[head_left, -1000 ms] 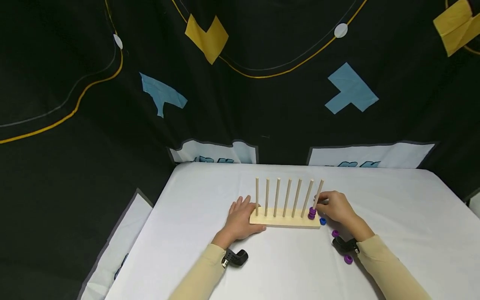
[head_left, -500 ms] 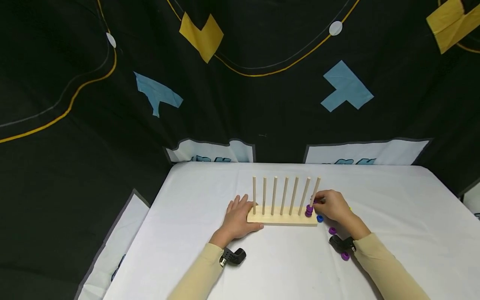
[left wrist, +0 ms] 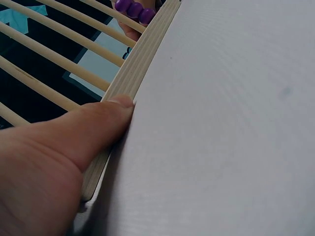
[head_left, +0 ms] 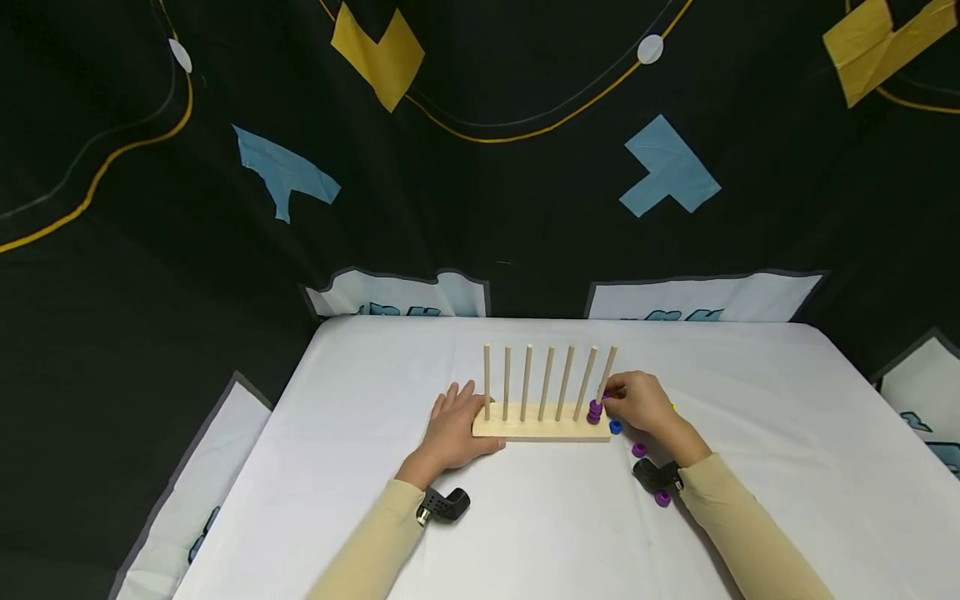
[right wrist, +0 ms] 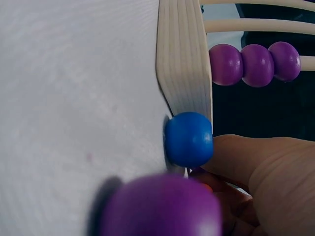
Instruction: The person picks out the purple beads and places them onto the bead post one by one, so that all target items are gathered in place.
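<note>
a: head view first. what to say of the left grip?

b: spread wide, resting at the left end of the pegged board, with the thumb along the front edge and straight fingers pointing away across the bench.

a: and of the right grip?

b: bent at the fingers, right beside the last peg on the right, near the top of a stack of purple beads. showing a speck of purple at the fingertips, too small to name. can't tell whether pinching anything.

a: anything loose nearby?

b: yes: a blue bead just beside the board's right end, then a loose purple bead, and another by the black wrist camera.

a: on to the left wrist view?

b: pressing the thumb against the board's long edge. beyond, three purple beads on a peg, in front of the right grip.

a: and in the right wrist view?

b: reaching in behind the blue bead, with hidden fingertips. no telling how tightly closed.
</note>
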Available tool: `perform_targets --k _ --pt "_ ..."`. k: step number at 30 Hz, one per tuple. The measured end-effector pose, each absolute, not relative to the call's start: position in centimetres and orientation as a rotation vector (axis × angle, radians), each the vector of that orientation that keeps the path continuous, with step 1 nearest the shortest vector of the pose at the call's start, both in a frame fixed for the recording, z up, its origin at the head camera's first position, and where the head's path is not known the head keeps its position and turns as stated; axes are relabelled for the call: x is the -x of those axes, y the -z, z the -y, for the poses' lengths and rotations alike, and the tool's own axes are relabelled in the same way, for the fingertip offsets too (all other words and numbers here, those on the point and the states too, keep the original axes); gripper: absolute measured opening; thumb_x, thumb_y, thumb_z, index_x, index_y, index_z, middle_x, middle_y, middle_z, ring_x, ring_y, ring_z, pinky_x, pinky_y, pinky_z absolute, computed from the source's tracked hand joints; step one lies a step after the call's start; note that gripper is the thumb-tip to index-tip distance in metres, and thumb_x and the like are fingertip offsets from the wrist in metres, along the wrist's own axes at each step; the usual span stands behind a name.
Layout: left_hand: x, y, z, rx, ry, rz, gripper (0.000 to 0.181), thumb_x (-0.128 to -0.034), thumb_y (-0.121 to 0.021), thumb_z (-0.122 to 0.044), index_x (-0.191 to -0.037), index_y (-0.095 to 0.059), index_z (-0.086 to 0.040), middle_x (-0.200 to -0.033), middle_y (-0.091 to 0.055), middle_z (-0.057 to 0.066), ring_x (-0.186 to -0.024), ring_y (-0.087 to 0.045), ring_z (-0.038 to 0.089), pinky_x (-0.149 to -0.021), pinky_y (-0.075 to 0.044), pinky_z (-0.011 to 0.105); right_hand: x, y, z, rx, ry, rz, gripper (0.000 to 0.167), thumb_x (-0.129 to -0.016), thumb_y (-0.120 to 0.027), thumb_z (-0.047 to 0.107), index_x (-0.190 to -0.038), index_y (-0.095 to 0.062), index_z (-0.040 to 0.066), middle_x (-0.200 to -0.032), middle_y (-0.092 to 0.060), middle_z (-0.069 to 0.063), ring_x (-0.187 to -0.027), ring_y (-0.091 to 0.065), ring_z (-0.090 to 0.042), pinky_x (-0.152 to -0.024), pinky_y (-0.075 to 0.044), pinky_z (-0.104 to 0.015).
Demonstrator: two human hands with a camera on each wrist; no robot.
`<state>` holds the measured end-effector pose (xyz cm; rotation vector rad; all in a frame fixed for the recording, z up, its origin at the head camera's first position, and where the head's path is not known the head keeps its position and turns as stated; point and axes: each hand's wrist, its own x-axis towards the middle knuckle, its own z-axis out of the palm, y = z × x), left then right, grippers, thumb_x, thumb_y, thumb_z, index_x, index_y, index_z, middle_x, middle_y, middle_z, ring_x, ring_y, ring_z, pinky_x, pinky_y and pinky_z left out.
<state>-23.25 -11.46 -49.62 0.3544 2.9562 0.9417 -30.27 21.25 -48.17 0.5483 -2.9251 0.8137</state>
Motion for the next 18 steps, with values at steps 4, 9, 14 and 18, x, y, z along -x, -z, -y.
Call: perform_targets --k 4,9,14,18 --pt "23.23 49.55 11.7 -0.357 -0.953 -2.95 0.071 -0.0821 -0.081 -0.041 -0.141 -0.057 -0.008 -0.165 -0.03 0.025 -0.157 -0.016 0.048 -0.127 -0.01 0.062 30.39 48.23 -21.07 -0.536 -0.823 2.93 0.02 -0.088 -0.075 0.012 -0.103 -0.077 -0.002 -0.094 -0.076 -0.015 -0.082 -0.067 -0.022 -0.079 -0.06 -0.045" --pt "23.19 49.42 11.64 -0.357 -0.952 -2.955 0.071 -0.0812 -0.082 -0.041 -0.14 -0.058 -0.008 -0.165 -0.031 0.025 -0.156 -0.017 0.048 -0.127 -0.011 0.062 30.53 48.02 -21.12 -0.535 -0.86 2.938 0.021 -0.089 -0.074 0.012 -0.104 -0.076 -0.003 -0.096 -0.076 -0.016 -0.084 -0.069 -0.024 -0.08 -0.061 -0.045" --pt "23.14 49.28 11.55 -0.35 -0.947 -2.953 0.071 -0.0813 -0.082 -0.04 -0.14 -0.058 -0.008 -0.165 -0.03 0.025 -0.156 -0.016 0.048 -0.127 -0.011 0.062 30.53 47.87 -21.3 -0.538 -0.894 2.941 0.023 -0.089 -0.074 0.011 -0.106 -0.076 -0.004 -0.096 -0.076 -0.017 -0.084 -0.07 -0.025 -0.078 -0.061 -0.043" --pt "23.19 49.4 11.61 -0.348 -0.938 -2.95 0.071 -0.0815 -0.082 -0.04 -0.14 -0.058 -0.008 -0.165 -0.03 0.025 -0.157 -0.016 0.047 -0.127 -0.01 0.062 30.42 47.59 -21.44 -0.54 -0.915 2.95 0.023 -0.089 -0.074 0.01 -0.107 -0.075 -0.004 -0.097 -0.075 -0.016 -0.083 -0.068 -0.022 -0.077 -0.061 -0.041"
